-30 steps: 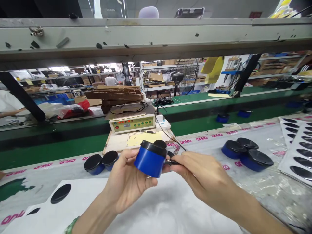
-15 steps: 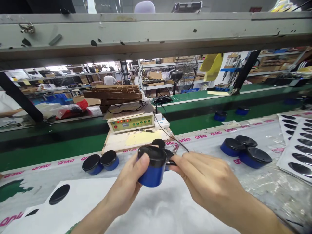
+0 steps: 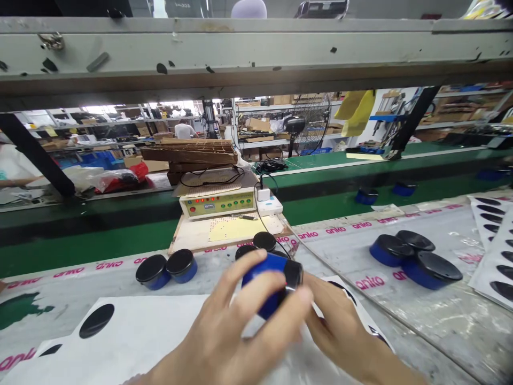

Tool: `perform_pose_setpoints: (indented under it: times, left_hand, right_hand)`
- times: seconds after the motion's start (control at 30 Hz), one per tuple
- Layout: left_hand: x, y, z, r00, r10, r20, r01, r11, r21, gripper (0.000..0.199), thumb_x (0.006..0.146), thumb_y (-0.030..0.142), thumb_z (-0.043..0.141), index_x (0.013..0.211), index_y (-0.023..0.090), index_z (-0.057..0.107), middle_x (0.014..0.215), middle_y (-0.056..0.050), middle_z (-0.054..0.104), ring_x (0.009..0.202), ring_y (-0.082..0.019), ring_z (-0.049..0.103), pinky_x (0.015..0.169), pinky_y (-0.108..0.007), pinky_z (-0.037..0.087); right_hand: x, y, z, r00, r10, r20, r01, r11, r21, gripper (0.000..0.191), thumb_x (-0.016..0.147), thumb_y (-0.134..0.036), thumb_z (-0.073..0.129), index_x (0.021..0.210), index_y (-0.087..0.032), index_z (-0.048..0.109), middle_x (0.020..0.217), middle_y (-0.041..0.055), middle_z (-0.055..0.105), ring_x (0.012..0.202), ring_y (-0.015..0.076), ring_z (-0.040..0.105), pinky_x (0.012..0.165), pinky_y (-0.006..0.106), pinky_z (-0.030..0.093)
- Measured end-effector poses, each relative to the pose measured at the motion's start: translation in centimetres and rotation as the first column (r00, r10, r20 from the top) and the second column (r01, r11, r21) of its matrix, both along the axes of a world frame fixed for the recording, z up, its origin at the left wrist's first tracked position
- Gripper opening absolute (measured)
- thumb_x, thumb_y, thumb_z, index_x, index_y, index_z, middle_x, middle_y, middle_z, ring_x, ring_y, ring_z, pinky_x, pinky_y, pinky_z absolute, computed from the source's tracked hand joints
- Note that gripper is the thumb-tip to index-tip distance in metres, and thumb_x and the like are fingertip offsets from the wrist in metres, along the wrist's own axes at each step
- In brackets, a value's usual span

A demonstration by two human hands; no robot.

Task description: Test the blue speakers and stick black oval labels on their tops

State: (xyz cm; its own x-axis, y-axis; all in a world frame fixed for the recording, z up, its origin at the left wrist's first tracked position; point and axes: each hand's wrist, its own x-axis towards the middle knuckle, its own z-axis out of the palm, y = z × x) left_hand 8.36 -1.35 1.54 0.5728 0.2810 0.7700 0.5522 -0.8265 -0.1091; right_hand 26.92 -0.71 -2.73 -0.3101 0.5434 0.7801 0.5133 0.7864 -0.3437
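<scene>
A blue round container with a black end (image 3: 266, 278) is tipped on its side between my hands. My left hand (image 3: 236, 326) wraps its fingers over the container, and they are slightly blurred. Against the black end, my right hand (image 3: 340, 326) is closed, its fingertips largely hidden behind the left hand. A cable (image 3: 385, 310) runs across the bench to the right of it. Just behind the hands stand several more containers, one with a black top (image 3: 264, 241). A white sheet with black ovals (image 3: 132, 331) lies at the left.
Two blue containers (image 3: 181, 266) stand left of centre, and three more (image 3: 432, 269) cluster at the right. Sticker sheets (image 3: 499, 256) lie at the far right. A control box (image 3: 218, 205) sits on a board behind. A shelf beam (image 3: 256, 51) crosses overhead.
The container has turned from upright onto its side, its black end now toward the right. My left hand has moved right, over it. The cable now lies across the bench at the right.
</scene>
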Motion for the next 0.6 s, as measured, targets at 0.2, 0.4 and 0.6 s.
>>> perform_pose_setpoints:
  times: [0.2, 0.4, 0.6]
  left_hand:
    - [0.9, -1.2, -0.4, 1.0, 0.012, 0.002, -0.012, 0.998, 0.054, 0.038, 0.084, -0.007, 0.04, 0.089, 0.026, 0.057, 0.061, 0.008, 0.043, 0.064, -0.01, 0.064, 0.106, -0.046, 0.045]
    - [1.6, -0.8, -0.2, 0.995, 0.034, 0.094, -0.036, 0.999, 0.025, 0.047, 0.077, -0.017, 0.04, 0.081, 0.026, 0.058, 0.068, 0.008, 0.055, 0.066, -0.008, 0.066, 0.105, -0.046, 0.048]
    - [-0.7, 0.3, -0.2, 0.995, -0.093, -0.039, 0.09, 0.993, -0.072, 0.034, 0.079, 0.006, 0.063, 0.109, 0.022, 0.055, 0.093, -0.003, 0.055, 0.096, -0.018, 0.065, 0.102, -0.041, 0.049]
  right_hand:
    - [0.0, -0.3, -0.2, 1.0, 0.029, -0.001, -0.029, 1.0, -0.008, 0.018, 0.089, -0.007, 0.039, 0.087, -0.023, 0.045, 0.067, -0.0003, 0.057, 0.055, 0.0159, 0.056, 0.051, 0.026, 0.048]
    - [0.0, -0.2, -1.1, 0.999, 0.023, 0.024, -0.023, 0.999, -0.024, 0.017, 0.089, -0.005, 0.04, 0.09, -0.021, 0.045, 0.068, 0.0005, 0.056, 0.058, 0.0164, 0.057, 0.052, 0.026, 0.047]
    - [0.4, -0.3, -0.8, 0.996, 0.036, 0.076, -0.034, 0.999, -0.025, 0.017, 0.097, -0.016, 0.037, 0.083, -0.021, 0.044, 0.063, -0.001, 0.052, 0.054, 0.0144, 0.053, 0.049, 0.026, 0.04]
